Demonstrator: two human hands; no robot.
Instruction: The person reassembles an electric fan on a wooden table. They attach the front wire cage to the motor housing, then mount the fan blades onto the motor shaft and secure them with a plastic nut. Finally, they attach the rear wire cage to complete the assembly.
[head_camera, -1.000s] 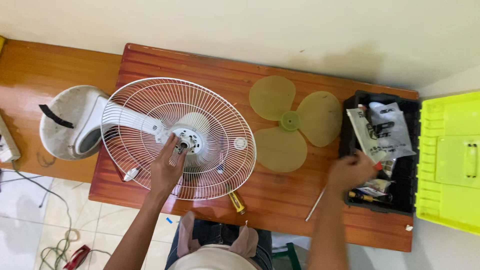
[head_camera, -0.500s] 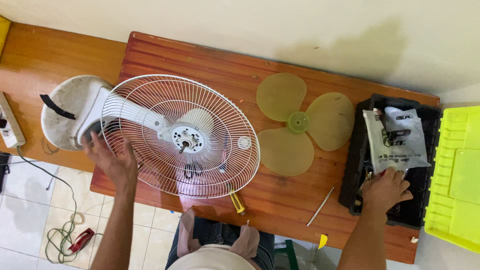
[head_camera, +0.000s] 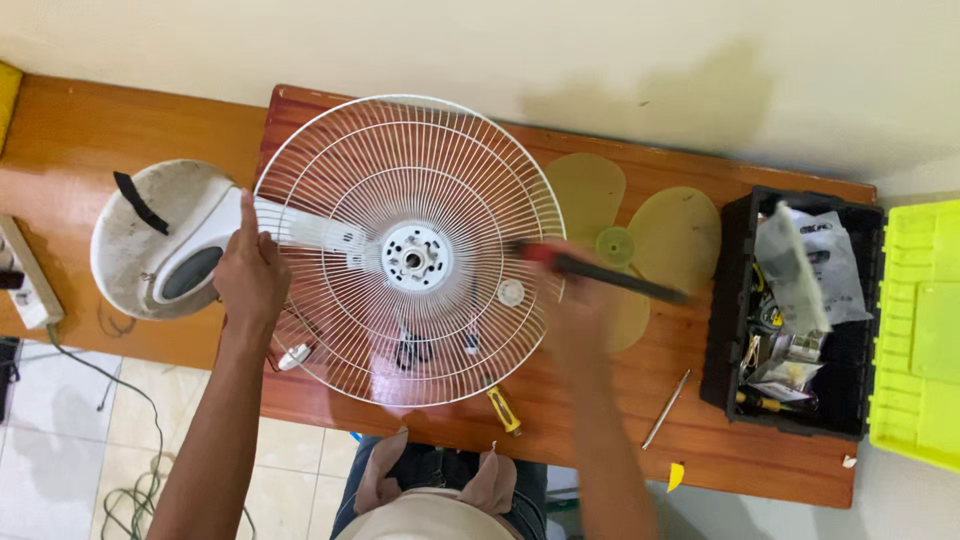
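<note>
While the round white fan base hangs past the bench's left end, the left hand grips the fan's neck right at the guard's left rim, fingers closed round it. The white wire guard tilts up over the wooden bench, motor hub dead centre. Just right of that hub, the blurred right hand holds a red-and-black tool, its long axis running left to right, red tip nearest the hub. Behind it lies the yellow-green fan blade; a yellow-handled screwdriver sits at the near edge. Far right, the black toolbox stands open.
</note>
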